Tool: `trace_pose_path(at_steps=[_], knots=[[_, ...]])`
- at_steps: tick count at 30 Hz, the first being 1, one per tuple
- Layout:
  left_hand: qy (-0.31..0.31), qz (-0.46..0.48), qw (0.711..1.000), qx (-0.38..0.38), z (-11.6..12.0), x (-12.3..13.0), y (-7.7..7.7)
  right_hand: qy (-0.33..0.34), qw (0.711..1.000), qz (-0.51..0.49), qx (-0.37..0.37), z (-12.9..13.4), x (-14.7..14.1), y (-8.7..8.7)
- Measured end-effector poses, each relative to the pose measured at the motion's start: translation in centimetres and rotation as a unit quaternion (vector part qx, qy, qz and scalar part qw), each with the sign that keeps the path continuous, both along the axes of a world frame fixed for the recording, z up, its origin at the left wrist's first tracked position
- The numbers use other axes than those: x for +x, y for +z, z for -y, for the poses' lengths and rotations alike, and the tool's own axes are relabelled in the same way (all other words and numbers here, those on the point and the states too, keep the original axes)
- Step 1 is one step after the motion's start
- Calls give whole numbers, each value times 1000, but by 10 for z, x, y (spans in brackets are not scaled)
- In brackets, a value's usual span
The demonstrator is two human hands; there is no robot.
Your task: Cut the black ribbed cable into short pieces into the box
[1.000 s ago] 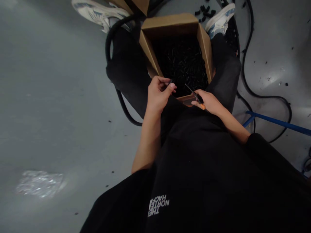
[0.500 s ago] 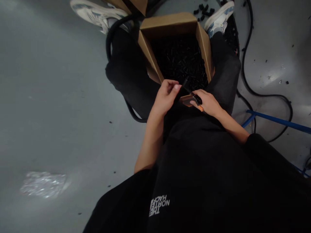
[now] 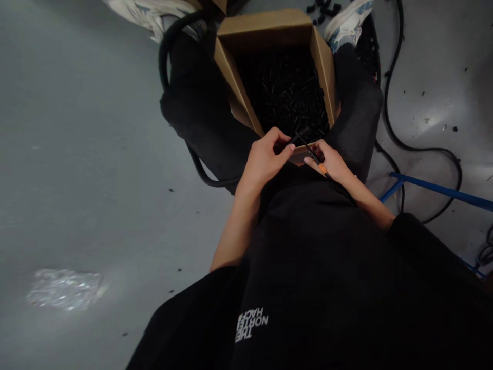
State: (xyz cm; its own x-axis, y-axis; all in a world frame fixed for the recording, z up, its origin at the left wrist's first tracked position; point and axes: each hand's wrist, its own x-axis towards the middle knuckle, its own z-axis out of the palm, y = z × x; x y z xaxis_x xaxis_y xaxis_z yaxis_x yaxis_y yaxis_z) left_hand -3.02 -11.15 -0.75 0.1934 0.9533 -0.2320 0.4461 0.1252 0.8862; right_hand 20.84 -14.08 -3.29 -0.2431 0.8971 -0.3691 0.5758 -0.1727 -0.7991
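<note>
Both of my hands are over the near edge of a cardboard box [image 3: 265,21] that stands between my legs. Inside lies a heap of short black tube-like pieces [image 3: 288,92]. My left hand [image 3: 269,156] pinches one such black piece [image 3: 301,135] between thumb and fingers, its far end pointing right. In my right hand [image 3: 329,160] is a slim black tool with an orange part [image 3: 322,168]; its exact kind is hard to make out. The tool's tip reaches the black piece, or comes very close to it. Fingers partly cover both things.
A thick black hose [image 3: 164,56] loops around my left leg. On the right, a black cable [image 3: 389,113] curves over the floor near a blue bar [image 3: 442,191]. Loose black pieces [image 3: 327,10] lie beyond the box. A clear plastic bag [image 3: 63,289] lies at lower left.
My left hand has moved slightly right with the black piece, closer to my right hand. The tool has turned, and its tip now meets the piece. The view has shifted slightly.
</note>
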Motion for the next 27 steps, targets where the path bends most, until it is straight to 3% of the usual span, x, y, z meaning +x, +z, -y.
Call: trace_pose_path(at_steps=[5,13,19,27], knots=[[-3,-6,1000,-9,3,10,-1,27,999,-7,23,1,-3,9],[23,-57,997,48,6,8,16,65,991,74,87,-9,-4,24],[-40,-34,995,91,12,7,19,87,991,64,73,-19,-5,48],[-93,-25,994,52,4,-10,17,128,985,14,114,-20,4,40]])
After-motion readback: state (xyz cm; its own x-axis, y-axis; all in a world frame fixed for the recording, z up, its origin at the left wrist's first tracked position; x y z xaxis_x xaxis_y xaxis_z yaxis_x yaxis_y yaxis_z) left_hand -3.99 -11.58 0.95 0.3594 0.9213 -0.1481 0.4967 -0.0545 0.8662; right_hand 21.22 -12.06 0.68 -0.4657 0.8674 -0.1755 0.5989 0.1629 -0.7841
